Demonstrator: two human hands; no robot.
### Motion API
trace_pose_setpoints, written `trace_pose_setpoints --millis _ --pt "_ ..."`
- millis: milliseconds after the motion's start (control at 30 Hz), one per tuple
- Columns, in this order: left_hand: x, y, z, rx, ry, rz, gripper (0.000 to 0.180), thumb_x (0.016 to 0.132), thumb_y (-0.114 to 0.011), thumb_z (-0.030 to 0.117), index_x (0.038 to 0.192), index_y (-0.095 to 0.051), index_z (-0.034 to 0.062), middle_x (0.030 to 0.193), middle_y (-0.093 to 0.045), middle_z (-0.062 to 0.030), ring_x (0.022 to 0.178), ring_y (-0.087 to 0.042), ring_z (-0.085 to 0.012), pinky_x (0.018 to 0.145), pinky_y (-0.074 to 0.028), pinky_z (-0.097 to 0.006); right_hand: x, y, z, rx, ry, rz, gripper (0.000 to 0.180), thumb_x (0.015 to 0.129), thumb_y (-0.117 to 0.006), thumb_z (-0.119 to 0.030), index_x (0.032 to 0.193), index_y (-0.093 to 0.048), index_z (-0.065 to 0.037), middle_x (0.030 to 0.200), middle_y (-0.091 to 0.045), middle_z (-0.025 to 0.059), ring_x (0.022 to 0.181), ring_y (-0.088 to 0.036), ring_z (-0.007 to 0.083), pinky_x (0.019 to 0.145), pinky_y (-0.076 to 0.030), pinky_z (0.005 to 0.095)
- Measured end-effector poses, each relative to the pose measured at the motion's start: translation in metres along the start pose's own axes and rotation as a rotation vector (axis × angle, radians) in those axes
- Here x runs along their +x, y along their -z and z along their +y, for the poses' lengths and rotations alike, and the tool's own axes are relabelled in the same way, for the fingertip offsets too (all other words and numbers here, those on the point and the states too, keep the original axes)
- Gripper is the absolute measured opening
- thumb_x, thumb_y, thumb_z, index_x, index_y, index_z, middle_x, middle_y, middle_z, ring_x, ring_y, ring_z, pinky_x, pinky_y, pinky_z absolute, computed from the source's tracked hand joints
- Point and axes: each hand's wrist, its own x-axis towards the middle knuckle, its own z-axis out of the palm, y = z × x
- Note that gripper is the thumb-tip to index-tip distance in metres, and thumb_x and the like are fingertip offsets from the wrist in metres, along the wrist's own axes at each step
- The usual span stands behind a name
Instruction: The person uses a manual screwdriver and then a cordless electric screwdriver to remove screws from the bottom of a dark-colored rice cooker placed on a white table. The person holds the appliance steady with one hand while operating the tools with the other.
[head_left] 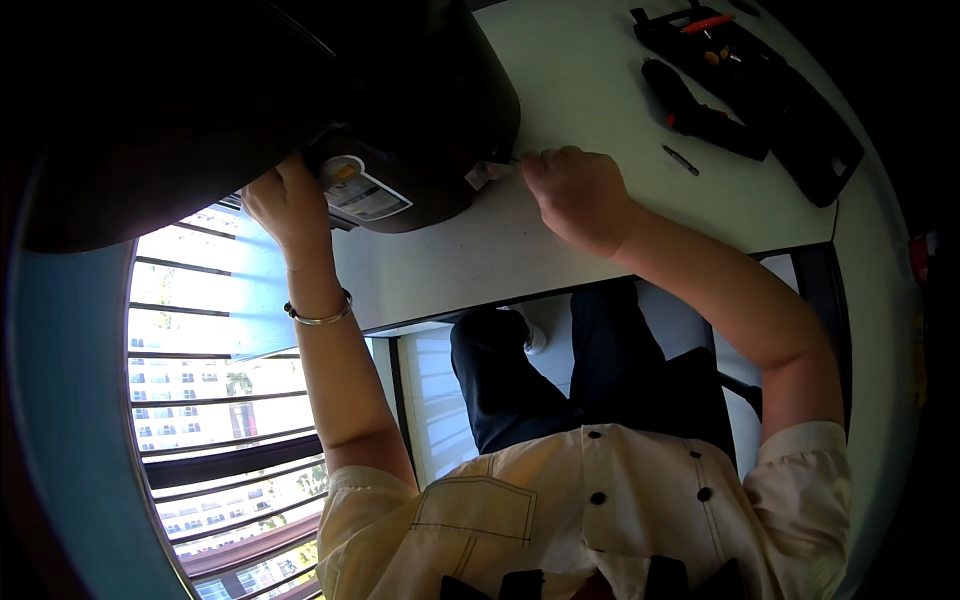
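Observation:
A large black appliance (440, 110) with a rounded casing fills the upper left of the head view; its kind is too dark to tell. A printed label (366, 190) is stuck on its near face. My left hand (285, 205) grips the casing's lower edge left of this label, its fingertips lost in shadow. At the casing's right corner, beside a small pale tag (487, 174), my right hand (578, 195) is closed in a pinch. A thin tip shows between these fingers and the casing, but what they hold is mostly hidden.
On the white table (590, 110) to the right lie a black power screwdriver (700, 118), a small screwdriver bit (681, 160) and an open black tool case (800, 130). A window with blinds (225, 400) is at the left. My legs (520, 370) are below the table's edge.

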Motion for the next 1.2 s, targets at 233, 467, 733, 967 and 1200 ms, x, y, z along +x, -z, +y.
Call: trace_pose_setpoints --millis 233,467,733,967,1200 --pt "-0.003 0.004 -0.006 -0.043 -0.050 -0.074 0.029 0.087 -0.049 0.023 0.080 -0.064 -0.0015 0.072 -0.061 -0.0107 0.065 -0.056 -0.0189 0.064 -0.043 -0.032 0.025 0.021 0.003 1.441 -1.142 -0.437 0.021 0.089 -0.042 -0.015 0.082 -0.056 -0.001 0.057 -0.036 -0.0036 0.044 -0.025 0.0044 0.039 -0.018 0.0200" --pt "-0.001 0.001 -0.006 -0.004 -0.187 -0.006 0.032 0.088 -0.049 0.027 0.089 -0.066 0.0001 0.083 -0.063 -0.0123 0.078 -0.059 -0.0217 0.071 -0.045 -0.034 0.023 0.005 0.011 1.454 -0.877 -0.423 0.017 0.086 -0.046 -0.011 0.079 -0.056 0.000 0.053 -0.045 0.0010 0.044 -0.036 0.0068 0.036 -0.024 0.0237" --pt "-0.001 0.001 -0.007 -0.029 -0.157 -0.002 0.028 0.086 -0.051 0.025 0.081 -0.064 0.0012 0.080 -0.060 -0.0122 0.080 -0.056 -0.0241 0.076 -0.042 -0.036 0.006 -0.007 -0.001 -0.266 0.190 -0.011 0.020 0.067 -0.056 -0.007 0.084 -0.058 0.004 0.052 -0.053 0.0067 0.051 -0.056 0.0169 0.038 -0.043 0.0286" --pt "-0.002 0.014 -0.009 0.007 -0.122 -0.171 0.022 0.088 -0.051 0.017 0.088 -0.063 -0.0014 0.086 -0.058 -0.0125 0.082 -0.053 -0.0207 0.072 -0.042 -0.033 0.009 -0.009 0.009 0.061 -0.002 0.054 0.015 0.074 -0.057 -0.009 0.086 -0.058 -0.001 0.052 -0.052 0.0086 0.049 -0.055 0.0221 0.046 -0.045 0.0338" --pt "-0.090 0.011 0.063 -0.316 -0.100 0.027 0.010 0.074 -0.057 0.001 0.082 -0.061 0.0052 0.075 -0.056 -0.0059 0.068 -0.051 -0.0187 0.061 -0.040 -0.029 0.024 0.012 -0.005 0.425 -0.454 -0.179 0.026 0.078 -0.053 -0.014 0.099 -0.049 -0.001 0.064 -0.058 0.0154 0.061 -0.059 0.0311 0.058 -0.046 0.0410"
